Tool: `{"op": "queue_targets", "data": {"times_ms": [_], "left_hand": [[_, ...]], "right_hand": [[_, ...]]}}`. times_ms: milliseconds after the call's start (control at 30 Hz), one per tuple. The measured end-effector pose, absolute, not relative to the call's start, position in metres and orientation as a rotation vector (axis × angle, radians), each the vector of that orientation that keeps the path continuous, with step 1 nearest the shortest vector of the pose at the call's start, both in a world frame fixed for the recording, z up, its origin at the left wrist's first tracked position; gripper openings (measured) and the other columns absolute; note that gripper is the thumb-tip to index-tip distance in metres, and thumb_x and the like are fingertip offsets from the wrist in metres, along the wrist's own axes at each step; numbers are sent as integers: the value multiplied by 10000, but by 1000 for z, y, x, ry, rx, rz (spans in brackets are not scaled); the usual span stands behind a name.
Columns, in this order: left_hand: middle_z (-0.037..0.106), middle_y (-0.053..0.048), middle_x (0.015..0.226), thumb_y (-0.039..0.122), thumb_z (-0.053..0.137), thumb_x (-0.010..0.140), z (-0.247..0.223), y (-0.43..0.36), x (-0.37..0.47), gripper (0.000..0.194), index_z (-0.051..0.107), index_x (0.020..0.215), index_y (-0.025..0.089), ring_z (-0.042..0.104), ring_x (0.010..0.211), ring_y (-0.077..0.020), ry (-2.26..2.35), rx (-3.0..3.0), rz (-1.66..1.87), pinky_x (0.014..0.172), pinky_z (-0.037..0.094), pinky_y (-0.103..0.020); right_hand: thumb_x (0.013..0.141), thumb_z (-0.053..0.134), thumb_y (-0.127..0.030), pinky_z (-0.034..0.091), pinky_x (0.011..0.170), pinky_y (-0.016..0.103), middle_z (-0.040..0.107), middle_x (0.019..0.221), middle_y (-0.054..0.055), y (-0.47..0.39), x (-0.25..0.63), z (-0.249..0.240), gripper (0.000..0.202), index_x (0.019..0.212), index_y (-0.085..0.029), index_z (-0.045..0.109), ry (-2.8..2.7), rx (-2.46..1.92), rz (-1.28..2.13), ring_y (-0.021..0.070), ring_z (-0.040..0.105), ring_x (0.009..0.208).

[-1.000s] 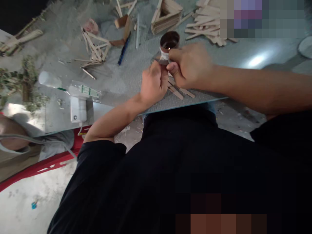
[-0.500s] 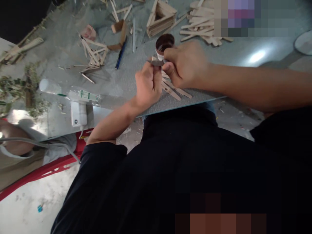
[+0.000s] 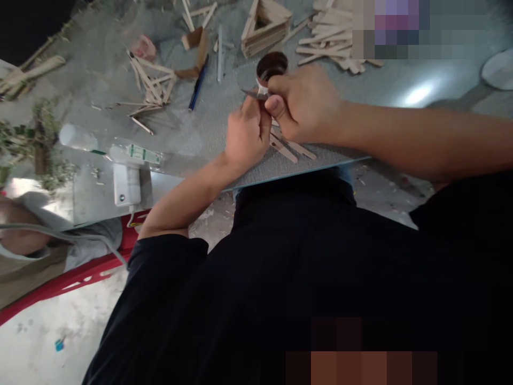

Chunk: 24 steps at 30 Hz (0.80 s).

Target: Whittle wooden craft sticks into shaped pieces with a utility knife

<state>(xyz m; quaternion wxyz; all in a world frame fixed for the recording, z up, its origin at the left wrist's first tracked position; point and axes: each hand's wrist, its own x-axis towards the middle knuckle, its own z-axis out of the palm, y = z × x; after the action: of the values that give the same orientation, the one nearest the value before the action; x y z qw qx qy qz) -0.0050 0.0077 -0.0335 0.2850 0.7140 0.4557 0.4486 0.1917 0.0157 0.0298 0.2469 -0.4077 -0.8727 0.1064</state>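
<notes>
My right hand (image 3: pixel 304 101) is closed round a small knife, whose grey blade (image 3: pixel 255 94) points left across the top of my left fingers. My left hand (image 3: pixel 247 131) is a closed grip just beside it. A pale wooden craft stick tip showed above those fingers half a second ago; now the stick is mostly hidden. Behind the hands stands a round, open, brown and white thing (image 3: pixel 272 65), partly covered by my right hand. Several loose craft sticks (image 3: pixel 285 149) lie under my hands near the table edge.
On the glass table (image 3: pixel 192 139) are a stacked stick triangle (image 3: pixel 266 32), a stick pile (image 3: pixel 331 40), a blue pen (image 3: pixel 196 88), a joined stick frame (image 3: pixel 154 88), a plastic bottle (image 3: pixel 134 152), a white power bank (image 3: pixel 126 184) and dried plant bits (image 3: pixel 44 144). Another person (image 3: pixel 24 230) is at the left.
The knife blade has tilted, and my left hand has shifted slightly right, closer to my right hand. The stick's pale tip no longer shows clearly. The whole view has moved slightly.
</notes>
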Motion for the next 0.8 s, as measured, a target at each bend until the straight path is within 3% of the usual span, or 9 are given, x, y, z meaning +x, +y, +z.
{"op": "queue_targets", "data": {"times_ms": [133, 233, 433, 500, 633, 800], "left_hand": [[652, -73, 876, 690, 481, 1105, -28, 7, -3, 402, 651, 1020, 336, 625, 785, -295, 1161, 2097, 1481, 796, 494, -450], [631, -39, 803, 693, 500, 1110, -19, 0, -2, 428, 651, 975, 316, 578, 689, -241, 1095, 2126, 1528, 716, 464, -412], [645, -28, 822, 654, 650, 1067, -11, -13, -4, 366, 628, 942, 311, 621, 811, -232, 1241, 1839, 1346, 891, 515, -395], [652, -34, 851, 635, 693, 1044, -14, -13, -4, 343, 626, 960, 309, 640, 893, -251, 1230, 1763, 1299, 934, 512, -394], [662, -58, 904, 582, 664, 1057, -20, -12, -1, 283, 612, 961, 321, 641, 999, -288, 1189, 1729, 1321, 937, 501, -403], [638, -77, 888, 644, 621, 1062, -16, -17, 0, 346, 619, 934, 322, 609, 858, -307, 1261, 1932, 1391, 886, 481, -451]], "right_hand": [[1067, -13, -775, 390, 755, 443, 710, 903, 164, 12, 192, 37, 841, 992, -231, 624, -2403, -1091, 115, 347, 669, 862], [1055, -50, -798, 403, 759, 433, 745, 938, 161, 12, 194, 37, 909, 1056, -228, 658, -2425, -1105, 82, 334, 680, 884], [1049, -114, -764, 437, 789, 458, 769, 1007, 203, 9, 198, 35, 1023, 1172, -174, 713, -2461, -1118, 70, 370, 705, 925], [1053, -62, -776, 441, 798, 464, 768, 1025, 207, 11, 198, 32, 973, 1155, -190, 707, -2458, -1118, 101, 376, 700, 927], [997, 218, -889, 431, 802, 438, 747, 973, 146, 19, 196, 21, 758, 1046, -268, 651, -2390, -1084, 223, 346, 648, 880], [935, 374, -905, 437, 800, 433, 690, 858, 108, 19, 195, 22, 646, 940, -292, 579, -2345, -1084, 303, 336, 615, 867]]}}
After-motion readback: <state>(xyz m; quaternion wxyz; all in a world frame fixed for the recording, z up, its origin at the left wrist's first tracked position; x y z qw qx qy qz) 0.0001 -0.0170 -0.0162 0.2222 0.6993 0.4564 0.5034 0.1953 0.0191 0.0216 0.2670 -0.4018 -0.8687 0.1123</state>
